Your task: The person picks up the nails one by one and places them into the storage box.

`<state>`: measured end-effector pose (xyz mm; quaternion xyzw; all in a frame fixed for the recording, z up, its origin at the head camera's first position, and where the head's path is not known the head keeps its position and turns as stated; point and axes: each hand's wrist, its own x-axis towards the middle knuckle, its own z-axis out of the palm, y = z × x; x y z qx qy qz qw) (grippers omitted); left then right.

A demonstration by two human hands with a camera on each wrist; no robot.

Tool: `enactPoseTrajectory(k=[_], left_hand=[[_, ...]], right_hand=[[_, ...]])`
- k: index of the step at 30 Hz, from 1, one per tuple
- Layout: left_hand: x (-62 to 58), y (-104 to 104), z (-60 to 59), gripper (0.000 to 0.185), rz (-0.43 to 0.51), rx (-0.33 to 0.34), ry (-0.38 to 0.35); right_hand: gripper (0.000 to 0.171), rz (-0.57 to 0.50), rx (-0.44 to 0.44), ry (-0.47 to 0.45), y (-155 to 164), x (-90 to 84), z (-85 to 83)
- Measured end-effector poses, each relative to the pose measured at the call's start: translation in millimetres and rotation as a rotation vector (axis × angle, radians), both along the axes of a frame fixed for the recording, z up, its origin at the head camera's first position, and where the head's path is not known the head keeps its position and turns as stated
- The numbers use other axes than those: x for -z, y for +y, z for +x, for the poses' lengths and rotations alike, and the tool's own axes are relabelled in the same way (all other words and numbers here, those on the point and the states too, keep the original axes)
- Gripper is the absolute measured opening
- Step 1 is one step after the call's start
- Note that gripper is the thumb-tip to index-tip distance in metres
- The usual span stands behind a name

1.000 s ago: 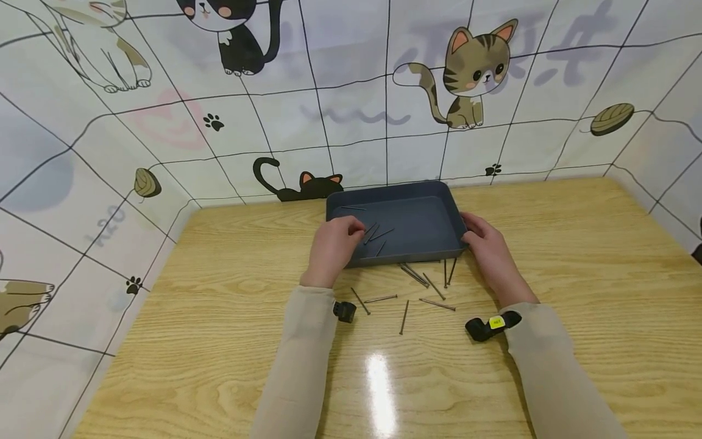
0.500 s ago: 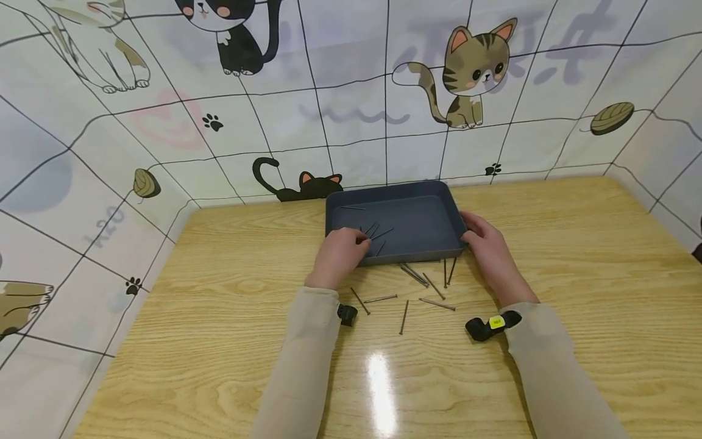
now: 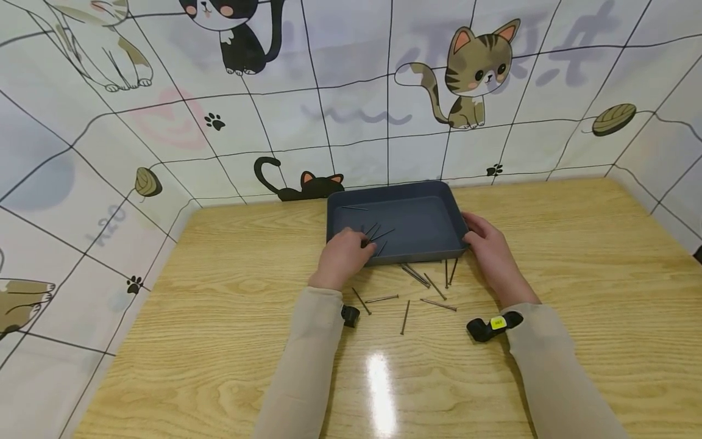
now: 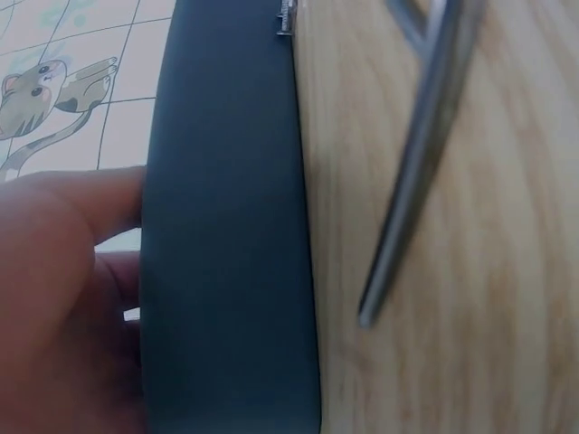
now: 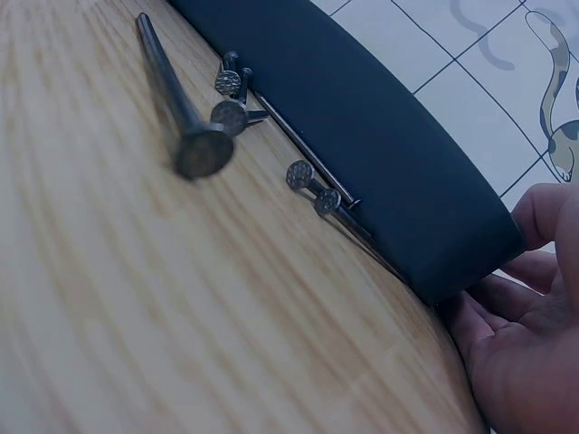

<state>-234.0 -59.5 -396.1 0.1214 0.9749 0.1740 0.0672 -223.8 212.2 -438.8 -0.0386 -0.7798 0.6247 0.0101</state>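
A dark blue-grey rectangular tray [image 3: 417, 222] stands near the back of the table with several nails [image 3: 383, 234] in its left part. My left hand [image 3: 344, 253] reaches over the tray's front left rim, thumb and fingers bent among those nails; the wall hides its fingertips in the left wrist view, so I cannot tell whether a nail is between them. At the front right corner, my right hand [image 3: 490, 250] grips the tray. Its fingers [image 5: 543, 212] lie against the end wall in the right wrist view. Several more nails [image 3: 404, 317] lie scattered on the wood before the tray.
The wood-grain table [image 3: 236, 341] runs back to a wall covering [image 3: 362, 97] printed with cats, close behind the tray. Some loose nails [image 5: 308, 176] lie right against the tray's front wall.
My left hand has moved slightly right and toward me over the tray's front left part. My right hand keeps its grip on the corner, and the loose nails lie as before.
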Motion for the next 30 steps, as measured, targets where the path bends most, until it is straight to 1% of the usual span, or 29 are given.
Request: enactPoseTrajectory(k=[6,16,20,24,30], left_hand=[[-3.7,2,4.6,0.034,-0.060,-0.002,0.060],[-3.2,1,5.9,0.034,-0.078,-0.017,0.063],[-5.8,1,6.4,0.036,-0.052,-0.013,0.061],[-12.9,-1,7.2,0.038,-0.023,-0.010,0.066],[-22.8,-5,7.1,0.031,0.028,0.009,0.089]], right_hand=[[0.050,0.000,-0.004,0.010,-1,-1.5,-0.3],[0.051,-0.005,-0.010,0.003,-3,-2.1,-0.5],[0.051,-0.011,-0.012,0.003,-2,-1.8,0.3],[0.051,-0.025,-0.015,0.004,-1,-1.8,1.5],[0.050,-0.029,-0.015,0.005,0,-0.9,1.0]])
